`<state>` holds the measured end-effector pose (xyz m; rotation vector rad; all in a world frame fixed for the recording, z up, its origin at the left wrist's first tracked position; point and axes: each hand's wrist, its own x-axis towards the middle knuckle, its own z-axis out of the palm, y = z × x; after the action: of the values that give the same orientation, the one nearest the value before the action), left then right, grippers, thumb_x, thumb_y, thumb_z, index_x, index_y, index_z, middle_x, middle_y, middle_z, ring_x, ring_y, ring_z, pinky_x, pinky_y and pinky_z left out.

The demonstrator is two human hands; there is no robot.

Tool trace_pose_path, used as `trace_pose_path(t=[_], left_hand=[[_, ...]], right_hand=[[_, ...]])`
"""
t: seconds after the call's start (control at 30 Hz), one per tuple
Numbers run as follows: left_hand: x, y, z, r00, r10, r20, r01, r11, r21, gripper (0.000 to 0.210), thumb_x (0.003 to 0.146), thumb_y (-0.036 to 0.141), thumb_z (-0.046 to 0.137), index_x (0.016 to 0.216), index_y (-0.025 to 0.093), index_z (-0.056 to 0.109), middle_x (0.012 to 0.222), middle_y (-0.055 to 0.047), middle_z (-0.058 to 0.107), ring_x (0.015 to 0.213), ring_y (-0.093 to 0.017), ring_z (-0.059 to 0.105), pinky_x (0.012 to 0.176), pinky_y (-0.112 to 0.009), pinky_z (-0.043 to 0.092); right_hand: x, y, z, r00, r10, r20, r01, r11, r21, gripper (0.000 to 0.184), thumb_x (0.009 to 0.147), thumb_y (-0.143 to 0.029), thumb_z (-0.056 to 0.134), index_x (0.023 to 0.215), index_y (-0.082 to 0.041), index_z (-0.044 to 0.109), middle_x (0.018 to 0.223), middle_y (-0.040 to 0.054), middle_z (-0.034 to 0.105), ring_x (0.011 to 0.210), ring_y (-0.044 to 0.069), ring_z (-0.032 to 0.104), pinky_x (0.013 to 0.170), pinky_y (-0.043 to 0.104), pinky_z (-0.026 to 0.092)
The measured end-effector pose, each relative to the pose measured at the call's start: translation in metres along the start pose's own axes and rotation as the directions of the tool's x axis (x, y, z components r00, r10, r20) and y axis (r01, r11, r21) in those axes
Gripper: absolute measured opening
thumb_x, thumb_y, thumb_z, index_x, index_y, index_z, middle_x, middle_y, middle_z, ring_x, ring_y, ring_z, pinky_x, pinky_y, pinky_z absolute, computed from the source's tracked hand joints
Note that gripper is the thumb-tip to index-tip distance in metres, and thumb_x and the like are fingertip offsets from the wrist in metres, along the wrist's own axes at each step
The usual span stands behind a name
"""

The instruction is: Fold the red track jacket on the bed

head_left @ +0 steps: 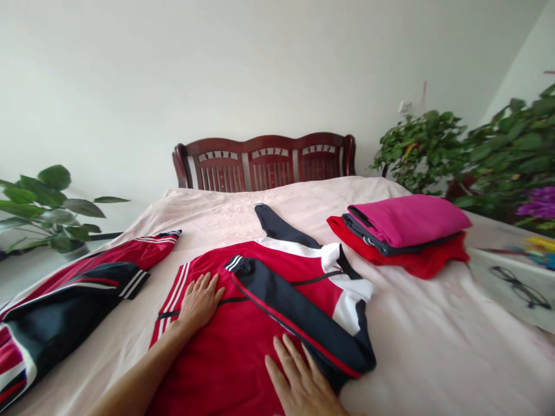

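Note:
A red, white and black track jacket [260,277] lies spread on the bed in front of me, its collar to the right and its striped hem to the left. One dark sleeve with a red stripe is folded across the jacket's front; the far sleeve reaches out toward the headboard. My left hand [202,300] rests flat on the red cloth near the hem, fingers stretched out. Closer to me, my right hand [297,372] lies with fingers spread on the red body, beside the folded sleeve. Neither hand grips the cloth.
At the right sits a stack of folded clothes [410,222], pink on top. Another dark and red jacket [73,294] lies at the left. Eyeglasses [520,286] rest on a pale surface at far right. Plants [422,150] flank the bed, and a wooden headboard [269,164] stands behind.

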<state>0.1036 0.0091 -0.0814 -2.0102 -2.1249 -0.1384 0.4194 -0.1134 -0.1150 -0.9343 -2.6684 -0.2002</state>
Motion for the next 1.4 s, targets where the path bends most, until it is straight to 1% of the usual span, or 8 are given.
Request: trace_pose_path(t=[0.13, 0.2, 0.3, 0.4, 0.53, 0.8, 1.1, 1.4], left_hand=[[-0.008, 0.002, 0.001, 0.999, 0.01, 0.041, -0.013, 0.999, 0.052, 0.055, 0.1, 0.042, 0.037, 0.147, 0.016, 0.047, 0.154, -0.016, 0.044, 0.143, -0.03, 0.039, 0.117, -0.047, 0.028], [-0.008, 0.004, 0.003, 1.0, -0.006, 0.013, 0.005, 0.999, 0.046, 0.054, 0.1, 0.041, 0.037, 0.146, 0.017, 0.048, 0.153, -0.017, 0.046, 0.143, -0.03, 0.041, 0.117, -0.047, 0.029], [-0.009, 0.005, 0.005, 0.999, -0.014, -0.041, 0.015, 0.999, 0.033, 0.052, 0.1, 0.04, 0.037, 0.145, 0.018, 0.051, 0.151, -0.016, 0.049, 0.141, -0.03, 0.044, 0.117, -0.048, 0.029], [-0.01, 0.006, 0.005, 0.998, 0.001, -0.064, 0.001, 0.999, 0.033, 0.051, 0.1, 0.039, 0.037, 0.144, 0.019, 0.053, 0.15, -0.016, 0.05, 0.14, -0.03, 0.045, 0.116, -0.049, 0.031], [-0.012, 0.006, 0.005, 0.997, 0.011, -0.074, -0.008, 0.999, 0.04, 0.05, 0.099, 0.036, 0.039, 0.144, 0.02, 0.052, 0.15, -0.017, 0.05, 0.139, -0.03, 0.046, 0.115, -0.05, 0.031], [-0.014, 0.0, 0.011, 0.994, 0.036, -0.099, -0.03, 0.997, 0.066, 0.049, 0.098, 0.035, 0.041, 0.144, 0.023, 0.053, 0.15, -0.016, 0.05, 0.138, -0.032, 0.046, 0.114, -0.052, 0.032], [-0.017, 0.001, 0.007, 0.993, 0.022, -0.115, -0.012, 0.996, 0.093, 0.049, 0.098, 0.037, 0.041, 0.145, 0.025, 0.052, 0.15, -0.017, 0.049, 0.139, -0.032, 0.046, 0.113, -0.052, 0.032], [-0.016, 0.001, 0.006, 0.996, 0.027, -0.079, -0.02, 0.996, 0.083, 0.051, 0.099, 0.04, 0.038, 0.146, 0.024, 0.05, 0.151, -0.016, 0.048, 0.14, -0.031, 0.044, 0.113, -0.052, 0.031]], right_hand=[[0.013, 0.009, -0.048, 0.983, -0.095, 0.16, 0.056, 0.971, 0.231, 0.026, 0.098, -0.034, 0.049, 0.108, -0.025, 0.072, 0.114, 0.0055, 0.075, 0.1, 0.022, 0.071, 0.09, 0.03, 0.051], [0.035, 0.024, -0.08, 0.972, -0.037, 0.233, -0.082, 0.874, 0.479, 0.039, 0.102, -0.038, 0.04, 0.087, -0.025, 0.074, 0.088, -0.0007, 0.078, 0.081, 0.014, 0.072, 0.08, 0.022, 0.05], [0.081, 0.066, -0.106, 0.965, 0.24, 0.111, -0.253, 0.718, 0.649, 0.047, 0.104, -0.042, 0.031, 0.101, -0.023, 0.074, 0.098, 0.0023, 0.077, 0.091, 0.015, 0.071, 0.083, 0.024, 0.05], [0.129, 0.124, -0.091, 0.921, 0.385, 0.052, -0.349, 0.761, 0.546, 0.051, 0.103, -0.039, 0.026, 0.125, -0.016, 0.065, 0.127, 0.0091, 0.069, 0.117, 0.019, 0.062, 0.1, 0.03, 0.046], [0.167, 0.189, -0.04, 0.914, 0.379, 0.146, -0.406, 0.852, 0.331, 0.052, 0.101, -0.032, 0.025, 0.135, -0.01, 0.059, 0.142, 0.012, 0.058, 0.133, 0.02, 0.05, 0.114, 0.031, 0.033], [0.169, 0.255, 0.022, 0.799, 0.526, 0.293, -0.557, 0.83, 0.029, 0.062, 0.098, -0.045, 0.028, 0.156, -0.022, 0.03, 0.165, 0.0068, 0.021, 0.152, 0.027, 0.013, 0.122, 0.051, 0.011], [0.169, 0.249, 0.025, 0.81, 0.546, 0.214, -0.533, 0.838, -0.12, 0.064, 0.098, -0.043, 0.028, 0.156, -0.015, 0.031, 0.163, 0.0139, 0.023, 0.152, 0.03, 0.014, 0.121, 0.055, 0.005], [0.088, 0.233, -0.006, 0.899, 0.392, 0.195, -0.393, 0.919, -0.039, 0.058, 0.097, -0.044, 0.034, 0.149, -0.021, 0.043, 0.159, 0.0095, 0.036, 0.147, 0.024, 0.03, 0.122, 0.046, 0.016]])
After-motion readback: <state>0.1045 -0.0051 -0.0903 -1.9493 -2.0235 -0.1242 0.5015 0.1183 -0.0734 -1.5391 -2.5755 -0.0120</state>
